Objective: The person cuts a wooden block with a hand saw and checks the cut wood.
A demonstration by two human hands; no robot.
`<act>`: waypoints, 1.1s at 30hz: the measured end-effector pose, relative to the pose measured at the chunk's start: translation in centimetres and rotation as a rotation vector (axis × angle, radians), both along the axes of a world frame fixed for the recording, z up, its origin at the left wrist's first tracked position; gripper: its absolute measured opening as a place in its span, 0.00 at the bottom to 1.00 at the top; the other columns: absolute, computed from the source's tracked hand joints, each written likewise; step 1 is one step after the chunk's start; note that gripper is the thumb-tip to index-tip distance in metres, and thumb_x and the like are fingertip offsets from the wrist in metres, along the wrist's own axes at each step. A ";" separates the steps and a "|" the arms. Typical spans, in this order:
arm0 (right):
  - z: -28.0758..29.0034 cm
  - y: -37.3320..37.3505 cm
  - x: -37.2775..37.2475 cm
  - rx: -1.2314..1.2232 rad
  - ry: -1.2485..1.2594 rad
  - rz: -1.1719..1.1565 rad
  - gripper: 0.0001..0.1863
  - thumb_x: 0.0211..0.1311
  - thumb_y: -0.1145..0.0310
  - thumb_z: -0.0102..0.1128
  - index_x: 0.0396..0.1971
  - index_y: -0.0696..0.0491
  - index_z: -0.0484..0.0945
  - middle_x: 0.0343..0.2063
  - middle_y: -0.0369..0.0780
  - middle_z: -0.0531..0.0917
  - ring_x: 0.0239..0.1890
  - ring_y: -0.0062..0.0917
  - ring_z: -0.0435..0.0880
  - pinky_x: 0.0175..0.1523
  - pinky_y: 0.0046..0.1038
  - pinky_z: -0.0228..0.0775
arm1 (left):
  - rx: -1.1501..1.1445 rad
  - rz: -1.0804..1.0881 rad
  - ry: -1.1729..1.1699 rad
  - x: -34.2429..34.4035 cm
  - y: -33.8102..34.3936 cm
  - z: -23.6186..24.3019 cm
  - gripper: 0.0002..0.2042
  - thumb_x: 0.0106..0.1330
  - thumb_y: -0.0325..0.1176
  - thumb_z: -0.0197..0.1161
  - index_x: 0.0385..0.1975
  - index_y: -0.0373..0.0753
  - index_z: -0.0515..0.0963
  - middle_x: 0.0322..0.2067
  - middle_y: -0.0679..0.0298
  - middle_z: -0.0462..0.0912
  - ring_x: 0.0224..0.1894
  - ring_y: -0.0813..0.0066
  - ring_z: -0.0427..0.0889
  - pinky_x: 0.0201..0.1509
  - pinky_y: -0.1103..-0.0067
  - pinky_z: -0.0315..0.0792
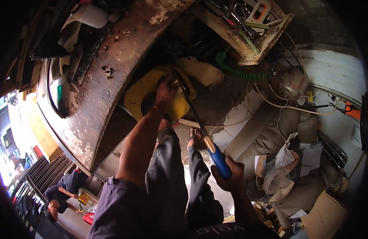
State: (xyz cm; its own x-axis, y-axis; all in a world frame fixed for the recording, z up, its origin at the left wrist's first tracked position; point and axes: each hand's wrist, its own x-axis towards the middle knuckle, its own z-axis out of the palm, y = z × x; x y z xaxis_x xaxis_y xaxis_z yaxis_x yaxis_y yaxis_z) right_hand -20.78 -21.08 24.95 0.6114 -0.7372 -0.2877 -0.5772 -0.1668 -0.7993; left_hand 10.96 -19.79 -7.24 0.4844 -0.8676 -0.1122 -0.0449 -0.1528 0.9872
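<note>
My right hand (232,175) grasps the long, dark-bladed, blue-handled tool (204,133), slanting over the round-holed yellow piece (139,87) beside my left hand (166,92), whose grip I can't tell; this working step seemingly calls for steady alignment.

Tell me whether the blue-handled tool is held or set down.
Held: your right hand wraps around the tool's blue handle.

The long, thin tool (197,116) is dark, with a tan bit and a fat blue handle (220,162); the right hand (235,172) grips the handle, and the dark end slants up to just beside the left hand (166,92); under the left hand is a yellow thing (143,84) with a dark, round patch.
</note>
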 end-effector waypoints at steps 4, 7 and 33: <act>0.1 -0.6 0.8 -0.116 0.006 0.094 0.16 0.54 0.64 0.73 0.25 0.54 0.72 0.15 0.41 0.74 0.16 0.37 0.78 0.25 0.35 0.70 | 0.023 0.036 0.179 0.3 0.3 -0.4 0.38 0.61 0.50 0.67 0.64 0.27 0.66 0.51 0.50 0.81 0.53 0.62 0.81 0.60 0.73 0.73; 0.4 -1.0 0.5 -0.031 0.068 0.051 0.15 0.54 0.63 0.72 0.26 0.54 0.74 0.16 0.41 0.75 0.17 0.38 0.79 0.26 0.36 0.71 | 0.275 -0.008 0.180 -0.6 -0.1 0.1 0.38 0.60 0.48 0.69 0.64 0.28 0.66 0.51 0.52 0.80 0.51 0.62 0.82 0.58 0.74 0.74; -1.1 -0.5 1.7 0.045 0.028 0.029 0.13 0.55 0.64 0.70 0.28 0.54 0.73 0.16 0.41 0.77 0.17 0.38 0.82 0.25 0.35 0.75 | 0.164 -0.115 0.060 1.2 0.5 -1.7 0.42 0.61 0.54 0.72 0.64 0.27 0.63 0.58 0.52 0.75 0.61 0.63 0.76 0.66 0.71 0.70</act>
State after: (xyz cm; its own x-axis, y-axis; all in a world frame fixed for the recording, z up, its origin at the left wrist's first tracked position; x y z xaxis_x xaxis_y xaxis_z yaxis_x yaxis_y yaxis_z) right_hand -19.08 -21.58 23.83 0.6239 -0.7051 -0.3372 -0.5947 -0.1483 -0.7902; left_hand 12.18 -19.32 -8.99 0.3718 -0.8845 -0.2818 -0.0134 -0.3086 0.9511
